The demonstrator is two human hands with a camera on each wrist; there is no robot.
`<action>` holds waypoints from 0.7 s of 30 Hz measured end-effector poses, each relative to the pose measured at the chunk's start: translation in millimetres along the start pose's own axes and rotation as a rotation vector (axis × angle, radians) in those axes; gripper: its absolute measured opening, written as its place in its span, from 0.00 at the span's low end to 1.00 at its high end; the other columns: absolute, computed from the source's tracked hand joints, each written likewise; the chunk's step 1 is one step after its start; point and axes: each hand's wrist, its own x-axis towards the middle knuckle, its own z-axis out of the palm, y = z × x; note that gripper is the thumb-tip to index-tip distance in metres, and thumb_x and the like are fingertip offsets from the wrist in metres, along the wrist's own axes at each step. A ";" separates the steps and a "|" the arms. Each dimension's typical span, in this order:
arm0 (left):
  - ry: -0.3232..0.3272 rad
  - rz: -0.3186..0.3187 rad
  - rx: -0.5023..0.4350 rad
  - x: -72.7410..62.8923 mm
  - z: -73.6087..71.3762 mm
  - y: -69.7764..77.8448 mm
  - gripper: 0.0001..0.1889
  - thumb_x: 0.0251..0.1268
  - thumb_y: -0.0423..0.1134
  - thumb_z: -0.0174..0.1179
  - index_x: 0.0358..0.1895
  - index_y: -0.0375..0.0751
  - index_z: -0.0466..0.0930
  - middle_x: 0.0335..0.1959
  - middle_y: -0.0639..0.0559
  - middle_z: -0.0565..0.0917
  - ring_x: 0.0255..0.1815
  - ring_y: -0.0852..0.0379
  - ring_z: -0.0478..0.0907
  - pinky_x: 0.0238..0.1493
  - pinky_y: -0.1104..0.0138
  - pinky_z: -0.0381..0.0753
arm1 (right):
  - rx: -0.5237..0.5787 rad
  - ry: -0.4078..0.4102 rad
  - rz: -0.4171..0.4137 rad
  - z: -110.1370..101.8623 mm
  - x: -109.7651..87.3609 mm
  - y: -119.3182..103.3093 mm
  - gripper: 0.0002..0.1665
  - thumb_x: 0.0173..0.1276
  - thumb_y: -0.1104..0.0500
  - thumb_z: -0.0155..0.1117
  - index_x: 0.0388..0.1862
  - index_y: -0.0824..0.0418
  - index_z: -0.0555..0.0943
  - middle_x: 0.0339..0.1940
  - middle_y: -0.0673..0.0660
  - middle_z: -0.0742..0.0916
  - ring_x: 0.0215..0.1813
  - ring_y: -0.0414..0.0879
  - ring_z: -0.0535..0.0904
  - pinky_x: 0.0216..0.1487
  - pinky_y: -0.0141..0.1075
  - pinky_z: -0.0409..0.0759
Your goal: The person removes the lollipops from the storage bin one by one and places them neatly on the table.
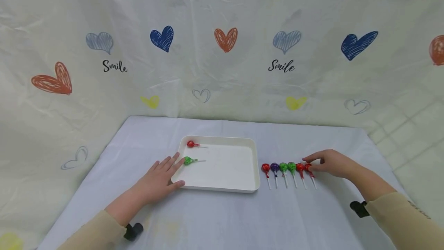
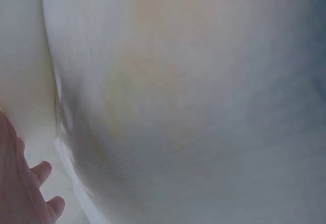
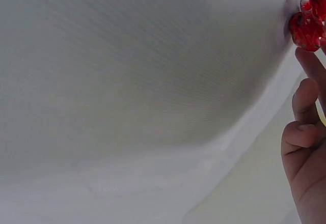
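Note:
My left hand (image 1: 160, 177) lies with fingers spread over the left edge of a white rectangular tray (image 1: 222, 190), fingertips right by a green lollipop (image 1: 187, 161) inside it. Behind that one, a red lollipop (image 1: 190, 144) also lies in the tray. Right of the tray, several wrapped lollipops form a row, heads away from me. My right hand (image 1: 332, 163) is at the row's right end, thumb and index finger around the head of the last red lollipop (image 1: 308, 166). In the right wrist view, a fingertip meets a red lollipop head (image 3: 305, 30).
From its left end, the row has a red lollipop (image 1: 265, 168), a purple lollipop (image 1: 275, 167), two green ones and another red one (image 1: 300, 167). A white cloth (image 1: 222, 219) covers the table. Behind it hangs a pale curtain (image 1: 222, 76) printed with hearts.

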 end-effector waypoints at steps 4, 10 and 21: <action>0.002 0.002 -0.008 0.3 0.8 -1.3 0.44 0.68 0.69 0.50 0.80 0.52 0.51 0.82 0.50 0.47 0.79 0.40 0.48 0.75 0.41 0.45 | 0.007 0.042 -0.012 -2.4 -1.1 -0.2 0.24 0.64 0.50 0.71 0.58 0.55 0.85 0.52 0.55 0.86 0.37 0.46 0.69 0.28 0.34 0.71; 0.008 0.012 -0.023 0.3 1.9 -1.3 0.44 0.68 0.69 0.49 0.80 0.52 0.50 0.82 0.50 0.47 0.79 0.40 0.47 0.75 0.41 0.45 | 0.014 0.066 -0.027 -6.7 -2.1 -3.4 0.24 0.65 0.51 0.70 0.59 0.56 0.84 0.49 0.54 0.86 0.37 0.46 0.70 0.28 0.33 0.72; 0.043 0.019 -0.011 0.5 5.5 -2.5 0.43 0.68 0.68 0.50 0.80 0.49 0.52 0.81 0.47 0.50 0.79 0.38 0.48 0.74 0.39 0.47 | 0.020 0.084 -0.045 -6.9 1.8 -24.1 0.22 0.65 0.50 0.71 0.57 0.54 0.85 0.46 0.48 0.87 0.39 0.46 0.72 0.30 0.34 0.76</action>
